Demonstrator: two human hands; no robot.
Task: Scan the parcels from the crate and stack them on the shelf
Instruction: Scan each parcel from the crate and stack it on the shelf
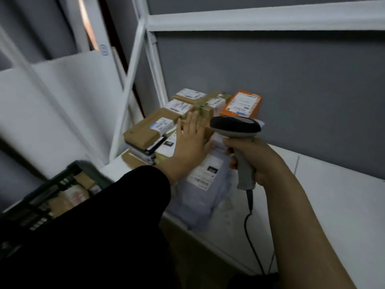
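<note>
1. Black sleeve (108,215) closest of all, filling the lower left and reaching up and across toward the white shelf (323,195).
2. Beyond its cuff, left hand (190,140): fingers straight and close together, laid flat against a taped box (206,114) on top of the pile, gripping nothing.
3. Bare forearm (302,215) rising from the lower right; right hand (252,161) wrapped tight round the grey handle of the scanner (235,127), dark head pointing left, just beside the left hand (touching or not, impossible to tell).
4. Black cable (249,224) hanging from the foot of the handle, down past the front edge of the shelf.
5. Beneath both hands, on the shelf: grey mailing bag (200,197) with a white label, lying at the front edge.
6. Behind the bag, pile of brown parcels (145,132), labels up, packed into the left corner of the shelf by the white upright (155,65); orange parcel (242,104) at the back right of the pile, near the grey wall (291,80).
7. Low on the left, beside the end of the shelf: dark crate (35,207), blurred, with more brown packages (68,197) inside, partly hidden by the sleeve.
</note>
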